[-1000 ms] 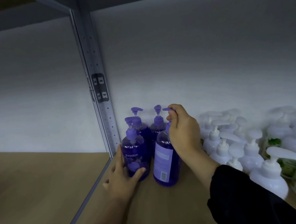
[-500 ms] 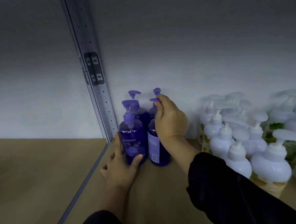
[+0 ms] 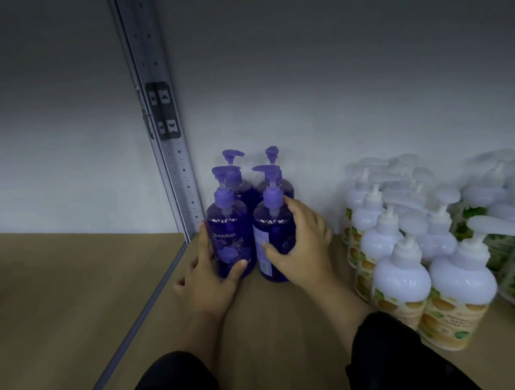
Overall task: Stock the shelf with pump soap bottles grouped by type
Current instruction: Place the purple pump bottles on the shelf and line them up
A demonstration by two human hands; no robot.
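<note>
Your wooden shelf runs wide under both arms, with the grey upright post rising at its back left corner. To the right, well apart from your hands, stands a crowd of white pump bottles with orange and green labels; the ones at the back blur together, so how many there are is hard to say. Against the post sit four purple pump bottles in a tight square, two behind and two in front, all upright. Your left hand wraps the front left purple bottle, thumb across its lower front and fingers round its left side. Your right hand clasps the front right purple bottle, thumb on the label and fingers curled round its right shoulder. The two front bottles stand just beside each other, possibly touching.
</note>
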